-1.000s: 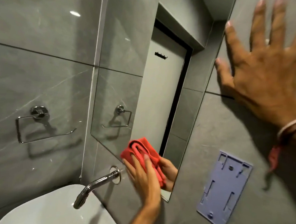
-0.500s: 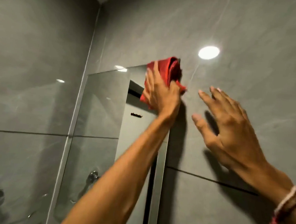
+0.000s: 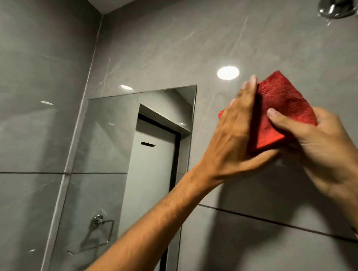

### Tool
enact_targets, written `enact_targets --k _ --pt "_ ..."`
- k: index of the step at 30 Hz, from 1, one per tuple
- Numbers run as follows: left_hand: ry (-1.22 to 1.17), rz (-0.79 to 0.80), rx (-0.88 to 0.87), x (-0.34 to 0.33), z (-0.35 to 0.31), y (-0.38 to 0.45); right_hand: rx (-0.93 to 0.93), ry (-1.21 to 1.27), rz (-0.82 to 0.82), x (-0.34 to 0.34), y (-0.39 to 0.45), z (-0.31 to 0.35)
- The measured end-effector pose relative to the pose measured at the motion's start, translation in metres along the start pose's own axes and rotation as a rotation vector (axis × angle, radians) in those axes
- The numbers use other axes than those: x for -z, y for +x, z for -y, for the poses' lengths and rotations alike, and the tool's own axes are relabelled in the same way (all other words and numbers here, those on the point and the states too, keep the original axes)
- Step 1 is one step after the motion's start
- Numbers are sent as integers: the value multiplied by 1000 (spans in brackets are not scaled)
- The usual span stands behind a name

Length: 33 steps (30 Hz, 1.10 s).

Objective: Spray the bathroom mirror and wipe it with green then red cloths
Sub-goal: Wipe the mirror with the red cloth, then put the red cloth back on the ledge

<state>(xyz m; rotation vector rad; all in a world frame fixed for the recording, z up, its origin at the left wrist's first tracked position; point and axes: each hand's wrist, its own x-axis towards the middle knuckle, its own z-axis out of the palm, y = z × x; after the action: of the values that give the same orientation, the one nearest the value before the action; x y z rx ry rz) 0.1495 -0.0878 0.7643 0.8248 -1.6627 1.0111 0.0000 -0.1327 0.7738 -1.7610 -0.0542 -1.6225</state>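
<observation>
both hands meet on the red cloth (image 3: pixel 281 113), which is held up in front of the grey tiled wall (image 3: pixel 159 38), to the right of the mirror (image 3: pixel 109 151) and clear of its glass. the left hand (image 3: pixel 235 137) reaches up from the lower middle of the view, its back toward the camera, fingers (image 3: pixel 249 85) stretched flat along the cloth's left side and thumb curled under the bottom edge. the right hand (image 3: pixel 321 149) comes in from the right — its thumb (image 3: pixel 280 121) presses across the front of the folded cloth while the rest of that hand closes behind it, so the cloth is pinched between them. the mirror reflects a pale door with a dark frame and a chrome towel ring (image 3: pixel 102 225) — a bright round light glare (image 3: pixel 228 72) shows on the tile just left of the cloth. a chrome shower head (image 3: pixel 339 8) sits at the top right corner.
</observation>
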Motion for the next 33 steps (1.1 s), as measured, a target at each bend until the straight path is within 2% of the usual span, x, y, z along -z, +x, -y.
enact_targets --k 3,5,7,10,13,18,23,26,29,33 --pt "-307 -30 308 -1 -26 -25 -1 68 -77 22 -34 0" --pt "-663 -71 555 -8 -41 -41 -13 104 -121 32 -59 0" --pt "-1034 -40 767 -17 -55 -60 -21 117 -170 37 -89 -2" --pt "-1302 37 955 -41 -79 -99 -74 44 -277 53 -138 -8" --pt "-1238 79 1040 -59 -105 -148 -174 -73 -328 86 -192 -17" --pt "-1090 333 1251 -103 -169 -250 -501 -324 -406 148 -307 -51" --pt "-992 690 1504 -141 -243 -368 -951 -445 -372 208 -437 -88" --pt "-962 880 1618 -155 -299 -446 -1233 -456 -455 237 -530 -111" --pt "-775 984 1729 -165 -349 -515 -1471 -472 -537 250 -613 -133" --pt "-526 1073 1821 -182 -382 -580 -1635 -558 -527 245 -687 -177"
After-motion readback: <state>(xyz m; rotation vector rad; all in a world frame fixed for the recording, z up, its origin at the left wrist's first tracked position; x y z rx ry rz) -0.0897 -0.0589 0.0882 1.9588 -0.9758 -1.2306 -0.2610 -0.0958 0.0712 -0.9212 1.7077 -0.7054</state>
